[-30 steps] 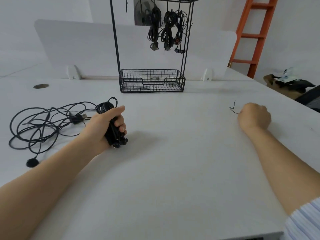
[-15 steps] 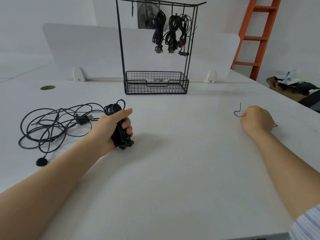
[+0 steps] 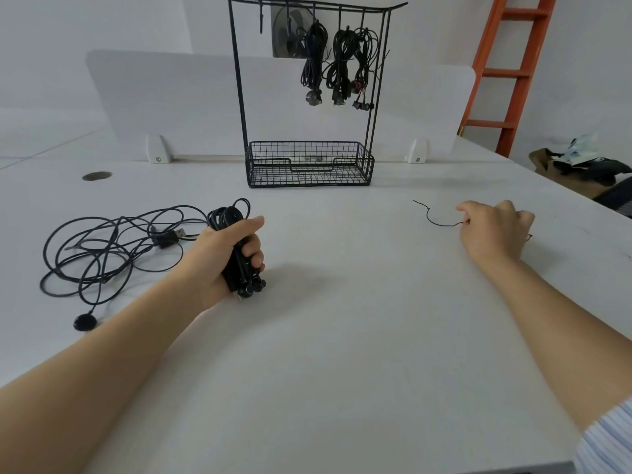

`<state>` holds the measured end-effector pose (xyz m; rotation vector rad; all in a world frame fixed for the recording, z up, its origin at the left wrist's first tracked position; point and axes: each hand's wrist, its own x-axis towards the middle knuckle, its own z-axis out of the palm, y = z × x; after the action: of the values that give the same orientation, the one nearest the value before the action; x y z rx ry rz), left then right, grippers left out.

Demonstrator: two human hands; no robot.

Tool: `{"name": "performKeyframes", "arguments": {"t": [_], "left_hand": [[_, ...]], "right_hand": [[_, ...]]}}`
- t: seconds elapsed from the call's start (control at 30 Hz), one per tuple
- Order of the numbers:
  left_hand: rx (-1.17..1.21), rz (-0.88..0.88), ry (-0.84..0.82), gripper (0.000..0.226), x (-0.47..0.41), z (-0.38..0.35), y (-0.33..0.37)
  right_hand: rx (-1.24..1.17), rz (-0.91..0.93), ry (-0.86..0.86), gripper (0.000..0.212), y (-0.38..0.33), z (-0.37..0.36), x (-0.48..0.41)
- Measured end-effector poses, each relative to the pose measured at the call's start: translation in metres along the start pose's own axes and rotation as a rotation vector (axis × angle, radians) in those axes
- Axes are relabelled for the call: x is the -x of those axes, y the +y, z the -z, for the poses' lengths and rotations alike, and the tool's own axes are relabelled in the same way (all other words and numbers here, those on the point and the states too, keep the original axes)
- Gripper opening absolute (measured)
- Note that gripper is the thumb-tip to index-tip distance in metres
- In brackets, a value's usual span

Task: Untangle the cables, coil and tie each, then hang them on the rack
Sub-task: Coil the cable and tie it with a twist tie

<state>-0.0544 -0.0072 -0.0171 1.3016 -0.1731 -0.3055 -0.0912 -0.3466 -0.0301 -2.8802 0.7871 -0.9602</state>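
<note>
**Coiled cable in my left hand, wire tie in my right**

My left hand (image 3: 232,258) rests on the white counter (image 3: 342,354), left of centre. Its fingers (image 3: 254,258) and thumb are curled tightly round a coiled black cable (image 3: 227,213). The bundle stands roughly upright in my fist. Its loops stick out above the thumb and its plug ends poke out below the little finger; I cannot tell whether they touch the counter. To the left of this hand a loose cable (image 3: 109,248), also black, lies tangled on the counter. Its USB plug (image 3: 178,233) lies just beside my wrist, and a round black end piece (image 3: 84,322) sits at the near edge of the tangle.

My right hand (image 3: 492,234) lies well apart, on the right side of the counter, knuckles up. Its fingers are curled, and thumb and forefinger pinch one end of a thin dark wire tie (image 3: 436,222). The rest of the tie curves away to the left over the counter.

At the far side of the counter stands the black wire rack (image 3: 239,97), with a mesh basket (image 3: 309,165) at its base. Three hung cable bundles (image 3: 340,63) dangle side by side from hooks on the right half of its top bar. A white divider panel (image 3: 164,97) runs behind the rack, and an orange ladder (image 3: 506,70) stands at the far right. A striped sleeve (image 3: 608,439) covers my right upper arm.
</note>
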Motion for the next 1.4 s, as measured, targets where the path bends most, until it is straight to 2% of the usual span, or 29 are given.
{"name": "performKeyframes", "arguments": {"t": [0.13,0.33,0.4,0.47,0.53,0.57,0.63,0.67,0.73,0.8,0.9,1.0,1.1,1.17,1.33,1.4], "left_hand": [[0.001,0.022,-0.011,0.033,0.000,0.001,0.000],[-0.031,0.024,-0.102,0.040,0.004,-0.003,0.000],[-0.015,0.031,-0.164,0.028,0.008,-0.008,-0.001],[-0.003,0.046,-0.201,0.011,0.014,-0.015,0.000],[-0.042,0.058,-0.219,0.011,0.019,-0.019,-0.001],[-0.063,0.065,-0.227,0.011,0.021,-0.020,-0.001],[-0.069,0.077,-0.239,0.019,0.022,-0.021,-0.001],[-0.056,0.077,-0.243,0.022,0.022,-0.021,0.000],[-0.039,0.073,-0.242,0.023,0.021,-0.020,0.001],[-0.036,0.088,-0.244,0.024,0.021,-0.019,0.002],[-0.077,0.120,-0.271,0.024,0.024,-0.020,0.003],[-0.132,0.151,-0.321,0.025,0.029,-0.020,0.004],[-0.135,0.167,-0.376,0.025,0.031,-0.020,0.005],[-0.107,0.166,-0.422,0.015,0.031,-0.021,0.007],[-0.018,0.246,-0.603,0.018,0.033,-0.020,0.009],[-0.027,0.259,-0.721,0.010,0.033,-0.018,0.010]], "right_hand": [[0.110,0.206,0.091,0.035,-0.005,-0.002,-0.001],[-0.094,0.709,0.705,0.036,-0.033,0.014,0.001],[-0.096,0.829,0.842,0.022,-0.050,0.023,0.005],[-0.068,0.839,0.880,0.019,-0.063,0.027,0.007],[-0.010,0.783,0.796,0.024,-0.069,0.024,0.007],[0.015,0.709,0.649,0.024,-0.071,0.021,0.007],[-0.066,0.370,0.155,0.023,-0.073,0.017,0.011],[-0.202,0.173,-0.039,0.024,-0.076,0.017,0.013],[-0.606,-0.102,-0.248,0.019,-0.090,0.024,0.015],[-1.010,-0.170,-0.329,0.010,-0.117,0.036,0.017],[-1.299,-0.017,-0.444,0.015,-0.161,0.068,0.028],[-1.368,0.228,-0.489,0.020,-0.197,0.096,0.042],[-1.223,0.429,-0.481,0.025,-0.212,0.104,0.054],[-1.104,0.525,-0.492,0.026,-0.212,0.100,0.061],[-0.977,0.645,-0.380,0.019,-0.205,0.089,0.071],[-0.990,0.661,-0.343,0.016,-0.205,0.087,0.072]]}}
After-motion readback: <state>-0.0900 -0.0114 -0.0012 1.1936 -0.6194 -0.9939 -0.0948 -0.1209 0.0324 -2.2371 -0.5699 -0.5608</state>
